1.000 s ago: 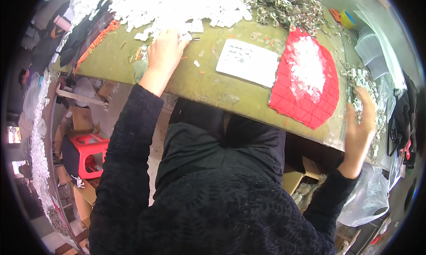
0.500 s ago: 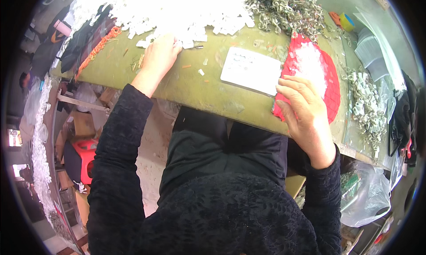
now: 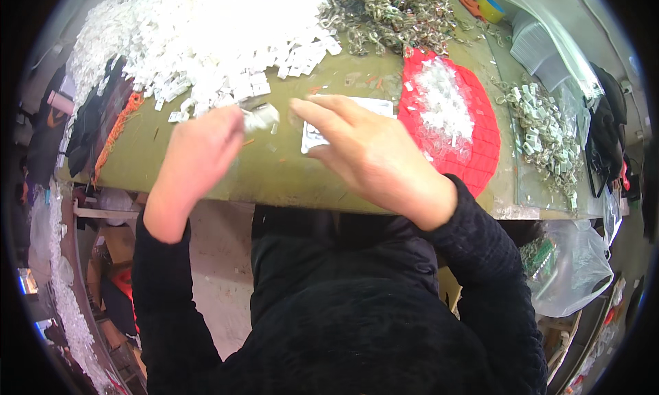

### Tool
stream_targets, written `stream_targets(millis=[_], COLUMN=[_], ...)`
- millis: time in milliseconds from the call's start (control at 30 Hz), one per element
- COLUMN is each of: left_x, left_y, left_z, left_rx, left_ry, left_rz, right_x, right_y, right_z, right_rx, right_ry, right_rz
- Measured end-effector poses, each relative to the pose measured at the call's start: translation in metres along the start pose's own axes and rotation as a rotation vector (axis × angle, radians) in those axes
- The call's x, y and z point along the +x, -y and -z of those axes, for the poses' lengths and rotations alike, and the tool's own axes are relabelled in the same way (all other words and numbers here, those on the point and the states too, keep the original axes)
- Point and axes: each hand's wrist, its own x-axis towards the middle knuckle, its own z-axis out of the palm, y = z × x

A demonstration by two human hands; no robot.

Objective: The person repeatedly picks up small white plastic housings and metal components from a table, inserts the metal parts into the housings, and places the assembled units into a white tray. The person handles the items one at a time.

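My left hand [image 3: 202, 151] is over the green table, its fingers closed and a little smeared by motion. At its fingertips is a blurred small white plastic piece [image 3: 261, 117]. My right hand [image 3: 377, 151] hangs over a white rectangular board [image 3: 310, 143], hiding much of it. Its fingers stretch out toward the left hand, apart, with nothing seen in them. Beyond the left hand lies a big heap of small white plastic pieces [image 3: 237, 41]. Right of the right hand, a red cloth [image 3: 486, 144] bears a pile of small clear pieces [image 3: 443, 106].
A tangle of small metal clasps [image 3: 384, 14] sits at the back of the table [image 3: 274, 182]. White tags with metal clasps [image 3: 542, 130] lie at the right. Orange fringe [image 3: 117, 137] edges dark cloth at the left. A yellow tape roll [image 3: 490, 9] stands at the far right.
My left hand has come back from the white heap with a white piece. My right hand has moved left from the red cloth to above the board. The view has shifted.
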Motion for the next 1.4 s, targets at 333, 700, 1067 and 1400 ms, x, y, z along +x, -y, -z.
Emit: stream_targets(millis=[333,700,1067,1400], left_x=[0.001,0.004,0.004,0.002], left_y=[-0.034,-0.031,-0.025,-0.025], left_z=[-0.043,-0.094,-0.104,-0.106], left_rx=[-1.152,-1.859,-1.636,-1.642], left_ry=[-0.441,-0.524,-0.512,-0.517], left_rz=[0.231,0.566,0.556,0.566], right_x=[0.016,0.067,0.124,0.11], right_y=[-0.009,-0.109,-0.193,-0.167], right_z=[-0.004,-0.001,0.007,0.043], right_rx=[-0.061,-0.219,-0.206,0.004], right_ry=[0.06,-0.018,0.282,0.129], right_rz=[-0.01,0.012,-0.261,-0.502])
